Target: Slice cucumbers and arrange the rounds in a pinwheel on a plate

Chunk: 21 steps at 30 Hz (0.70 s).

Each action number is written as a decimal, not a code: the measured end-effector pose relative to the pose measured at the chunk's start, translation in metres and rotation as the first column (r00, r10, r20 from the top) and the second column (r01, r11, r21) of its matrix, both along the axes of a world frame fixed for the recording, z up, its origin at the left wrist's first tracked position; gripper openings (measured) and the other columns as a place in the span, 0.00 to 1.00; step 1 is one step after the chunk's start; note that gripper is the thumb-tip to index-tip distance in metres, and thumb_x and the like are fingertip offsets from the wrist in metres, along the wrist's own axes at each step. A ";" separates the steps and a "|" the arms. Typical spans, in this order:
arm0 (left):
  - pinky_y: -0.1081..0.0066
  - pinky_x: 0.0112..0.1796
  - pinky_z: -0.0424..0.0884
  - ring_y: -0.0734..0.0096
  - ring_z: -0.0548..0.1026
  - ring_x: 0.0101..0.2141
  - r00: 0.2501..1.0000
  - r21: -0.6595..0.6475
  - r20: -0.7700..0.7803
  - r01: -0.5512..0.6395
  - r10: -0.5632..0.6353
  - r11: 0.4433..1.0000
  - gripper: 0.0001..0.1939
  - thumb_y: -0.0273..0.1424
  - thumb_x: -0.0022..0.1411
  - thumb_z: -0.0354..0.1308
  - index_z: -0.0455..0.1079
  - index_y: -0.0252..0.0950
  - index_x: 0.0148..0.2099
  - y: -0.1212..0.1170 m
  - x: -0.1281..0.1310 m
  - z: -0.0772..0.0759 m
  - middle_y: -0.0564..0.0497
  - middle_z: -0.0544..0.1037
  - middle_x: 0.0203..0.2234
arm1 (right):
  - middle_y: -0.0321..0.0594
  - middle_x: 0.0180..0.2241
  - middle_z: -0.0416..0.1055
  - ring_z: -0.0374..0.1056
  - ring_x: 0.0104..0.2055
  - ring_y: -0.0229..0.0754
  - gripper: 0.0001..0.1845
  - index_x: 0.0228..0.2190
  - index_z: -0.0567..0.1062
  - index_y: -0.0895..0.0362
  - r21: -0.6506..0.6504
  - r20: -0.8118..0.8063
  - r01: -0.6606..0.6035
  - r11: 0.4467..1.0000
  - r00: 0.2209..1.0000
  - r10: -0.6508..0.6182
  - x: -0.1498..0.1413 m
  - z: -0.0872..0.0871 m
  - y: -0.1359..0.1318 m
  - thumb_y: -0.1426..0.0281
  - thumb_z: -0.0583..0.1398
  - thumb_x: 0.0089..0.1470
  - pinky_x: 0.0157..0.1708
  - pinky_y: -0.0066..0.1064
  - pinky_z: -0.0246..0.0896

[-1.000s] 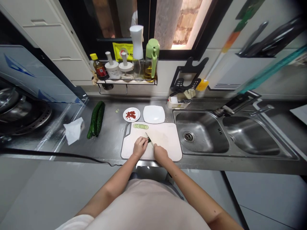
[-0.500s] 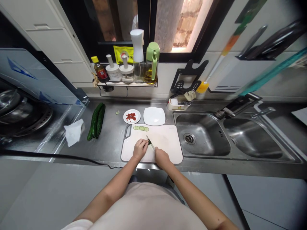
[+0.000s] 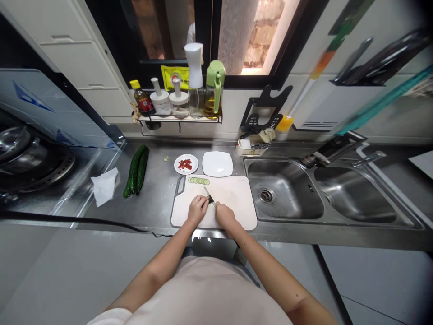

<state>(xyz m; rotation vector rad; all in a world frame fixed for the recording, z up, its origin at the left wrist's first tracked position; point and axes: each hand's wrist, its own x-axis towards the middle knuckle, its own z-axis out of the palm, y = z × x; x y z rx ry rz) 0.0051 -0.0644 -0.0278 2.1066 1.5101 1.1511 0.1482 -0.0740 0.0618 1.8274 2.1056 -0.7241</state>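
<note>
On the white cutting board (image 3: 233, 189), my left hand (image 3: 198, 208) is closed on a short piece of cucumber (image 3: 211, 199), mostly covered by the fingers. My right hand (image 3: 224, 215) grips a knife (image 3: 209, 193) by its handle. The blade slants up and left across the cucumber piece, close to my left fingertips. A row of overlapping cucumber slices (image 3: 199, 181) lies along the board's far edge. Behind the board are a round plate of chopped red bits (image 3: 179, 171) and a bare white square plate (image 3: 217, 164).
Two whole cucumbers (image 3: 135, 170) and a crumpled white tissue (image 3: 104, 186) lie on the steel counter at left. A double sink (image 3: 287, 189) with a faucet is at right. A rack of seasoning bottles (image 3: 181, 118) hangs behind. A black cable (image 3: 101, 221) runs along the front edge.
My right hand and the knife have slid slightly up and left, so the blade tip reaches farther past the cucumber piece. My left hand has stayed in place.
</note>
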 end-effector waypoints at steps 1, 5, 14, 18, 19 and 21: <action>0.68 0.41 0.71 0.69 0.73 0.38 1.000 -0.002 0.002 0.000 0.000 1.000 0.10 0.29 0.65 0.50 0.72 0.38 0.43 0.000 0.000 0.000 0.48 0.74 0.34 | 0.52 0.39 0.73 0.71 0.44 0.45 0.15 0.45 0.65 0.62 -0.006 0.003 0.004 1.000 1.000 -0.004 0.001 0.001 -0.002 0.80 0.48 0.56 0.38 0.30 0.60; 0.69 0.41 0.70 0.70 0.72 0.39 1.000 -0.016 0.015 0.002 -0.002 1.000 0.10 0.30 0.65 0.50 0.72 0.38 0.44 0.000 0.000 0.001 0.48 0.74 0.35 | 0.54 0.40 0.72 0.70 0.44 0.46 0.15 0.45 0.65 0.62 -0.038 0.010 0.015 0.999 1.000 -0.015 0.006 0.003 -0.010 0.80 0.48 0.56 0.37 0.31 0.60; 0.68 0.44 0.69 0.69 0.72 0.40 1.000 -0.058 0.011 -0.012 0.013 0.998 0.11 0.30 0.65 0.50 0.72 0.38 0.45 -0.001 0.000 0.004 0.48 0.74 0.36 | 0.54 0.39 0.72 0.70 0.43 0.48 0.14 0.44 0.66 0.62 -0.048 0.015 0.010 0.999 1.000 -0.009 0.024 0.003 -0.031 0.77 0.48 0.57 0.36 0.32 0.59; 0.68 0.44 0.69 0.69 0.72 0.40 1.000 -0.077 0.019 -0.011 0.012 0.997 0.11 0.30 0.65 0.49 0.72 0.38 0.46 -0.001 0.000 0.005 0.48 0.74 0.36 | 0.53 0.38 0.72 0.70 0.43 0.48 0.14 0.44 0.66 0.61 -0.056 0.031 0.010 0.998 0.999 -0.008 0.029 0.004 -0.038 0.77 0.50 0.56 0.35 0.32 0.57; 0.68 0.44 0.69 0.69 0.72 0.41 1.000 -0.081 0.022 -0.013 0.015 0.997 0.11 0.30 0.65 0.49 0.72 0.38 0.46 -0.001 0.000 0.006 0.47 0.74 0.36 | 0.53 0.38 0.72 0.70 0.42 0.48 0.14 0.44 0.66 0.61 -0.054 0.032 0.009 0.998 0.999 -0.007 0.030 0.004 -0.039 0.77 0.50 0.56 0.34 0.31 0.57; 0.68 0.45 0.69 0.69 0.72 0.41 0.999 -0.090 0.027 -0.016 0.018 0.996 0.11 0.30 0.66 0.49 0.71 0.38 0.46 -0.001 0.000 0.006 0.47 0.74 0.36 | 0.53 0.38 0.72 0.70 0.42 0.48 0.13 0.44 0.66 0.61 -0.051 0.030 0.011 0.999 1.000 -0.009 0.032 0.006 -0.041 0.77 0.50 0.56 0.34 0.31 0.56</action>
